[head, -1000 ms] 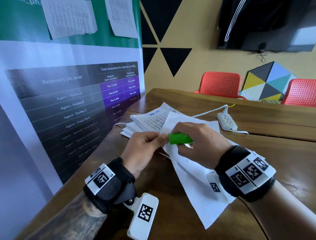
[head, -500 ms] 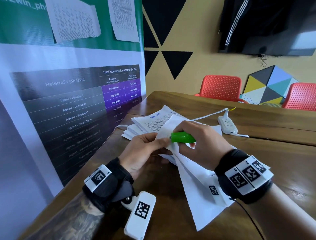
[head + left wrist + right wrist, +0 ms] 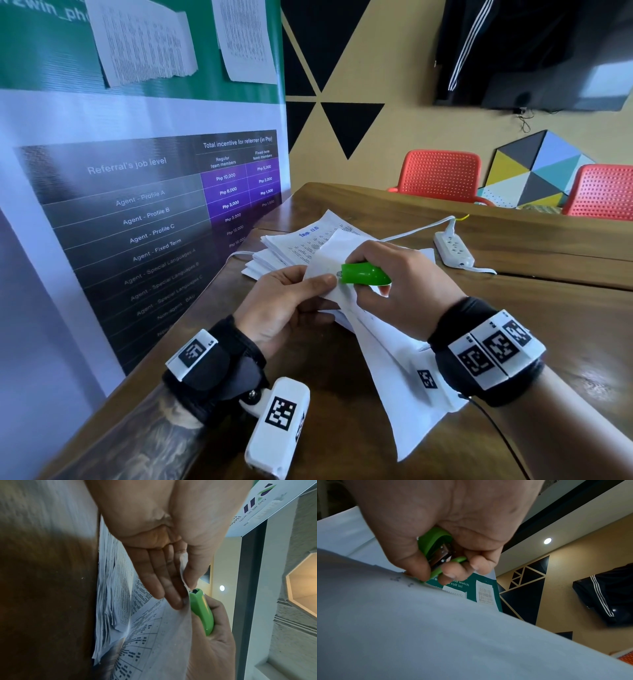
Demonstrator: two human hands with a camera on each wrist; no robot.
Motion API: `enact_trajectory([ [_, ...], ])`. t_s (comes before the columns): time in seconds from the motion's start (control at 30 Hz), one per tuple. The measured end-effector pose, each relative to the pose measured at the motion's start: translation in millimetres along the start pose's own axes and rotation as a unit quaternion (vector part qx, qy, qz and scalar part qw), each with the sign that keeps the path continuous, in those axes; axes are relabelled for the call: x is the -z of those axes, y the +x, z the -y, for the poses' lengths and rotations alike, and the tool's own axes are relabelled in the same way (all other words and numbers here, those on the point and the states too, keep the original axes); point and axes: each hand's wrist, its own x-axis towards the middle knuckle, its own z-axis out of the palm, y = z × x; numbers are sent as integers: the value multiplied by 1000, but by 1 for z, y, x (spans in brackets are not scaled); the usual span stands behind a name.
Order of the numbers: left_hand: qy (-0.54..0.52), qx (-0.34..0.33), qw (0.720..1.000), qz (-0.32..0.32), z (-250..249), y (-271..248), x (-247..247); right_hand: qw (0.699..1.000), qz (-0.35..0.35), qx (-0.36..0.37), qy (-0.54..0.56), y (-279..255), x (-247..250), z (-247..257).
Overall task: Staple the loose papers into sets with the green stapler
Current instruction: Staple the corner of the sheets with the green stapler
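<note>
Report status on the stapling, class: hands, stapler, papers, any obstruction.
Left hand pinches held papers at the corner. Right hand grips green stapler, nose at that corner. Paper stack behind; nothing blocking.

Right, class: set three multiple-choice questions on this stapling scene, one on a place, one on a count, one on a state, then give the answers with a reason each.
1. Where does the white power strip lie?
A. on the wooden table, beyond the papers
B. on a red chair
C. on the floor

2. How many red chairs stand behind the table?
A. one
B. two
C. four

3. What is the right hand doing?
A. resting flat on the table
B. gripping the green stapler at the corner of the held sheets
C. holding a pen

Answers:
1 A: it sits on the tabletop, past the paper stack.
2 B: one chair and another show by the wall.
3 B: its fingers curl round the stapler, while the left hand pinches the same corner.
</note>
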Motion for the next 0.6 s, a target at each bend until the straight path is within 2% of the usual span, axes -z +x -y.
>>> enact_trajectory([
  [0.2,33,-10,999,2,-3,-3,-1,1000,19,6,9,0,0,3],
  [0.43,49,-20,999,-6,-2,-1,0,999,9,-17,31,0,3,-1],
  [0.6,33,-12,999,-4,-1,-1,-1,999,10,-15,41,-1,2,1],
])
